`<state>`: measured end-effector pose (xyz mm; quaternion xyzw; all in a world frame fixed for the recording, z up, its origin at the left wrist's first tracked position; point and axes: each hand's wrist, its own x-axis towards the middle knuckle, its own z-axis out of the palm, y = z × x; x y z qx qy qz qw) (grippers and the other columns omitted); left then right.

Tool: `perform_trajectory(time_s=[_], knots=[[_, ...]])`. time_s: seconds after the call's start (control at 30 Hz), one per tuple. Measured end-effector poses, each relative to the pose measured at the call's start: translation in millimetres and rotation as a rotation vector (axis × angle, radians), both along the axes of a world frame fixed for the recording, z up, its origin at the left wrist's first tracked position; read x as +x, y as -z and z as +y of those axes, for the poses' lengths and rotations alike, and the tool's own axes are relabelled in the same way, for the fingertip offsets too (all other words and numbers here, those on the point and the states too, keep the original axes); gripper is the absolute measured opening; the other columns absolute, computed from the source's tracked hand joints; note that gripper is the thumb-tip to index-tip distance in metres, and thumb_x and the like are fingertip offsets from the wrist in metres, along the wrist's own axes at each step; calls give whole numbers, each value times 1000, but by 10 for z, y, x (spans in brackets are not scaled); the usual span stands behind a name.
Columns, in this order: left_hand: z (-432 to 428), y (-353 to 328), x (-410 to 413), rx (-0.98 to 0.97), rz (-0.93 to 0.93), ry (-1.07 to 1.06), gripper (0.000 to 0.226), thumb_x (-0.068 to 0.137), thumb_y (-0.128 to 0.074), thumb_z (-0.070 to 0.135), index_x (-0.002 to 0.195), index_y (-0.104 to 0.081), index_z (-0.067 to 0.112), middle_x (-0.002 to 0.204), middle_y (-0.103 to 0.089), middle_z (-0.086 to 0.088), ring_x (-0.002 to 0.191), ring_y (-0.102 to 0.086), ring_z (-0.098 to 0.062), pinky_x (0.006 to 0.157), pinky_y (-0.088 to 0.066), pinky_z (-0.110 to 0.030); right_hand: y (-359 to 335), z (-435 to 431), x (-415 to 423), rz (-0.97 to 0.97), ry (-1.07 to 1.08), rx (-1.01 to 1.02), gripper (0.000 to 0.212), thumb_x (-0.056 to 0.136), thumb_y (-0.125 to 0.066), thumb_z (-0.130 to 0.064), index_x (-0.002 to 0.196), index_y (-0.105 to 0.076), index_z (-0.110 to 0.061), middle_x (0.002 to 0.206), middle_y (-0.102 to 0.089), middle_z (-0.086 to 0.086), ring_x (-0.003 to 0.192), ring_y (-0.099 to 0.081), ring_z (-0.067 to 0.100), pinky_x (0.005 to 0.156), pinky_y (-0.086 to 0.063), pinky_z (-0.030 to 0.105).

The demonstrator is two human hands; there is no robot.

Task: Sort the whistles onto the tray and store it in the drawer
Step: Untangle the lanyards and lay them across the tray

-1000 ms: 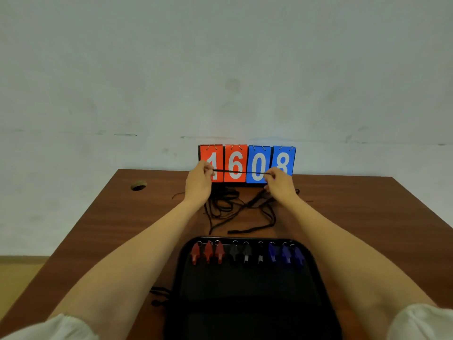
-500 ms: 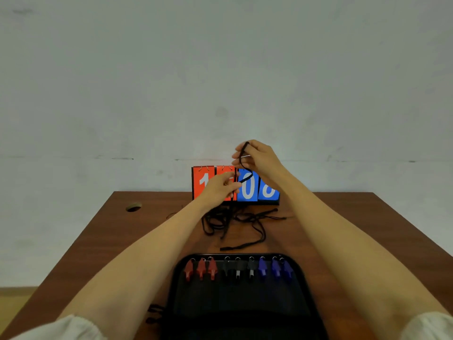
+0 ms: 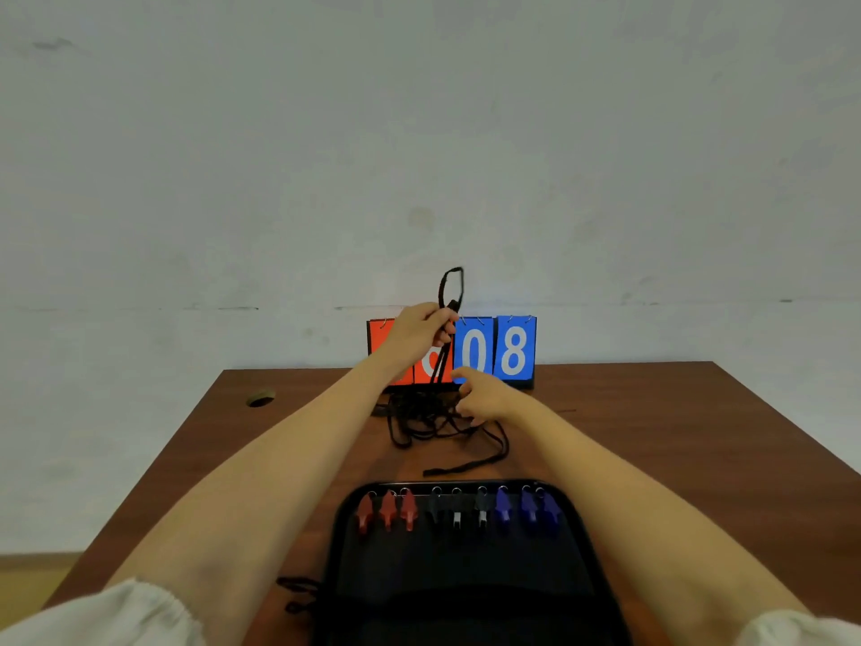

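a brown wooden table point(image 3: 652, 435) stands against a pale, scuffed wall point(image 3: 233, 179), one round cable hole point(image 3: 260, 397) near its far left corner; tan floor point(image 3: 18, 580) shows at lower left. at the far edge stands a flip scoreboard point(image 3: 512, 349) of four cards, two red and two blue. near the front edge lies one black tray point(image 3: 466, 575), and along its far rim sit in a row three red whistles point(image 3: 386, 510), three black whistles point(image 3: 456, 512) and three blue whistles point(image 3: 526, 508), nine in all. between tray and scoreboard lies a tangle of black cords point(image 3: 419, 426). the left hand point(image 3: 419, 335) is raised, fingers curled round one cord point(image 3: 451, 284) whose loop stands above the fist. the right hand point(image 3: 484, 396) is low at the tangle, index finger stretched out; whether the other fingers pinch a strand i cannot tell.
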<state>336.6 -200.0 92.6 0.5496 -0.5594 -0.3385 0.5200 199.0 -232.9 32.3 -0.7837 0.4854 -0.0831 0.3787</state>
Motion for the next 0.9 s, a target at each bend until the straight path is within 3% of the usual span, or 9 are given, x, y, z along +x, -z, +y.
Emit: perform_trajectory(time_s=[0.17, 0.23, 0.3, 0.4, 0.47, 0.53, 0.63, 0.73, 0.9], knots=[[-86, 23, 10, 39, 56, 28, 26, 99, -40, 14, 84, -61, 12, 73, -58, -1, 63, -51, -9, 63, -46, -19, 347, -152, 224, -76, 53, 38, 67, 91, -59, -18, 148, -24, -16, 142, -40, 16, 94, -59, 21, 71, -53, 26], [-120, 44, 64, 58, 95, 27, 26, 99, -40, 14, 83, -61, 13, 73, -57, -1, 62, -51, -9, 65, -46, -20, 464, -220, 267, -92, 80, 21, 37, 93, -56, -18, 128, -48, -10, 123, -55, 15, 84, -59, 19, 66, -55, 29], [-187, 93, 139, 63, 126, -11, 24, 99, -39, 12, 89, -61, 10, 74, -57, -1, 63, -52, -9, 65, -47, -19, 541, -270, 272, -134, 117, 29, 9, 95, -51, -14, 98, -57, -9, 94, -61, 11, 68, -57, 16, 66, -55, 29], [-315, 270, 236, 143, 173, -117, 16, 99, -40, 12, 107, -52, 4, 86, -59, -4, 71, -56, -12, 64, -49, -18, 560, -348, 253, -244, 171, 56, 15, 97, -46, -12, 90, -57, -5, 74, -55, 4, 58, -55, 14, 57, -51, 19], [-407, 507, 292, 312, 170, -192, 35, 96, -46, 15, 127, -38, 1, 112, -59, -12, 93, -62, -24, 69, -50, -25, 529, -411, 258, -313, 197, 68, 16, 97, -46, -13, 90, -58, -5, 72, -56, 3, 59, -56, 13, 54, -51, 14], [-440, 764, 322, 537, -24, -234, 53, 93, -51, 15, 138, -29, -5, 128, -54, -18, 112, -58, -33, 76, -49, -31, 476, -472, 278, -385, 224, 92, 15, 97, -47, -14, 89, -59, -7, 73, -58, 4, 61, -58, 13, 57, -53, 16], [-378, 996, 269, 622, -270, -195, 40, 92, -56, 22, 123, -44, 0, 115, -55, -13, 102, -56, -26, 84, -49, -34, 403, -540, 303, -446, 268, 110, 17, 98, -47, -16, 97, -60, -6, 77, -60, 3, 67, -61, 12, 62, -54, 18], [-275, 1149, 159, 562, -147, -151, 49, 87, -64, 32, 124, -43, 8, 119, -51, -7, 109, -52, -23, 82, -40, -28, 366, -587, 302, -525, 306, 150, 22, 98, -46, -17, 108, -60, -2, 86, -61, 5, 70, -61, 12, 65, -54, 19], [-225, 1342, 69, 461, -15, -144, 60, 79, -73, 30, 126, -42, 12, 107, -58, -5, 100, -59, -21, 80, -43, -28, 325, -604, 266, -657, 316, 234, 21, 98, -46, -17, 105, -61, -3, 86, -60, 7, 69, -60, 12, 69, -55, 21]])
